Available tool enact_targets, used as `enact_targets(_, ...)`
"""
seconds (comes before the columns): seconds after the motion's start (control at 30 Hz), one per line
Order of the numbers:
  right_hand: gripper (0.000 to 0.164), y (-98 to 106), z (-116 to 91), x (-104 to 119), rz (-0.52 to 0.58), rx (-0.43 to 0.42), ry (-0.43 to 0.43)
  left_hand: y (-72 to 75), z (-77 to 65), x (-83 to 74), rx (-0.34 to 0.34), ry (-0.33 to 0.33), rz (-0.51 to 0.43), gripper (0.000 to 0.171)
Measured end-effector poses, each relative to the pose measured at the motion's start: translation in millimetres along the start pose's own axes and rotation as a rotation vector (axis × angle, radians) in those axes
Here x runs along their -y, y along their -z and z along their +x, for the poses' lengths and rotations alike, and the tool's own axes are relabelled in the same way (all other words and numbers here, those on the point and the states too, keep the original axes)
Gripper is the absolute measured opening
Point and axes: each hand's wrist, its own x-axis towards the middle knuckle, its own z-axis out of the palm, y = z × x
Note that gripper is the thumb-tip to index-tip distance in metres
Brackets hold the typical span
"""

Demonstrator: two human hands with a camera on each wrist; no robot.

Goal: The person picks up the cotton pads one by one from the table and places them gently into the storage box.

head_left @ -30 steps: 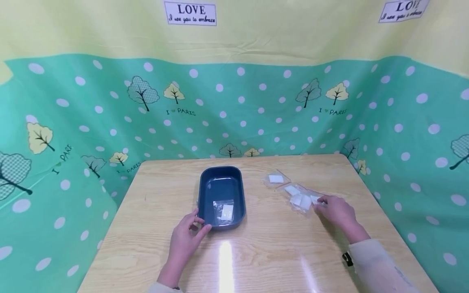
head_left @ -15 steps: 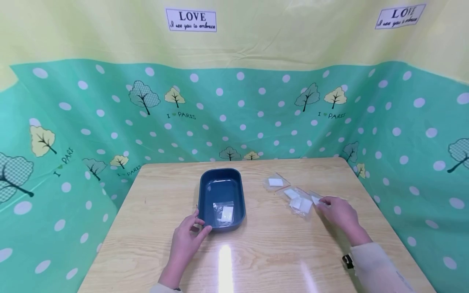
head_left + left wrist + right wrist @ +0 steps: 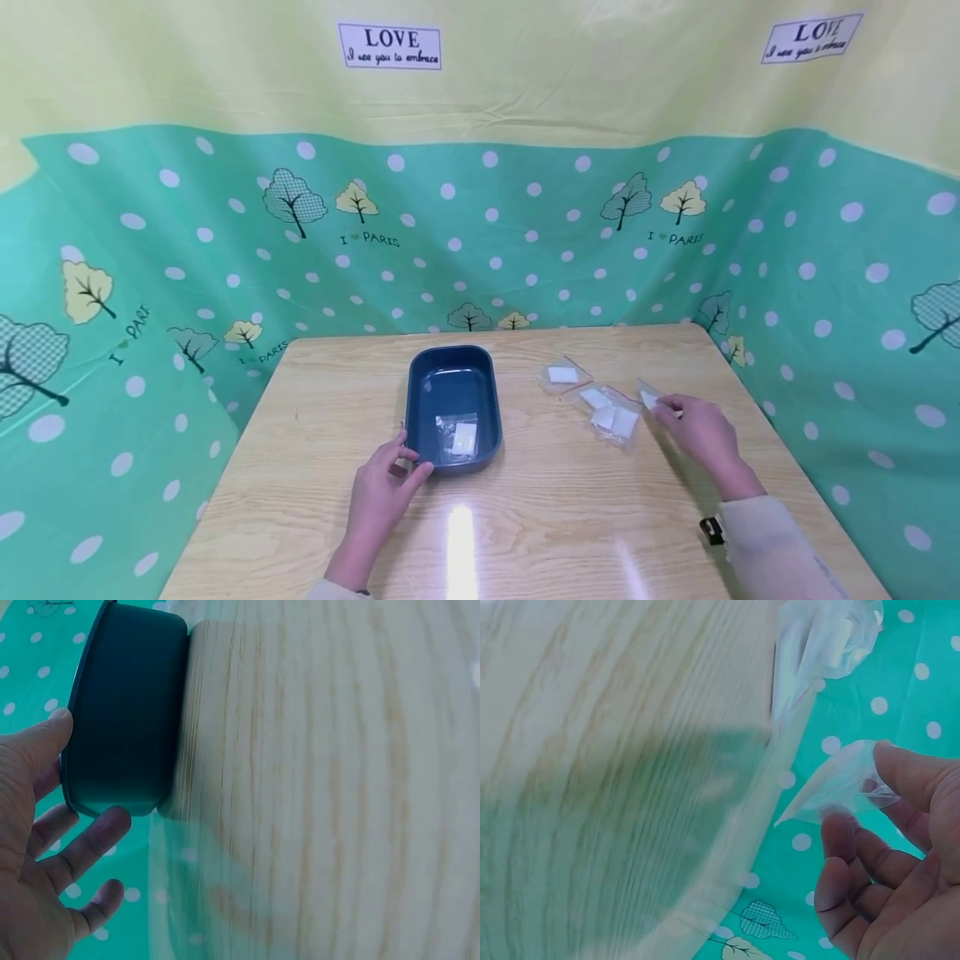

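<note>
A dark blue rectangular tub [image 3: 454,392] stands on the table. Inside it lies a small clear zip bag [image 3: 458,437] with a white piece in it. My left hand [image 3: 381,485] holds the tub's near left corner, thumb at the rim and fingers at the side; in the left wrist view the ring and little fingers are off it. On the right, my right hand [image 3: 699,432] pinches a small clear zip bag [image 3: 838,787] between thumb and fingers, lifted off the table. Several similar bags [image 3: 615,419] with white pieces overlap left of that hand.
One more zip bag [image 3: 562,375] lies farther back, touching or close to the pile. The wooden table [image 3: 337,375] is bordered by a green dotted cloth [image 3: 420,242] at the back and both sides.
My right hand has drawn the pinched bag away from the pile, slightly up and to the right. My left hand and the tub have stayed in place.
</note>
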Motion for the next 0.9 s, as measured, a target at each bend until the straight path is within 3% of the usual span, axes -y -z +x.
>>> enact_targets(0.37, 0.045, -2, 4, 22, 0.030, -0.069, 0.046, 0.9, 0.9, -1.5, 0.018, 0.016, 0.003, 0.026)
enact_targets(0.63, 0.031, -17, 9, 51, 0.134, -0.168, 0.210, 0.7, 0.4, -2.7, 0.028, 0.024, 0.000, 0.026)
enact_targets(0.9, 0.020, -32, 7, 102, 0.223, -0.183, 0.359, 1.3, 0.2, -3.2, 0.016, 0.013, -0.003, 0.025)
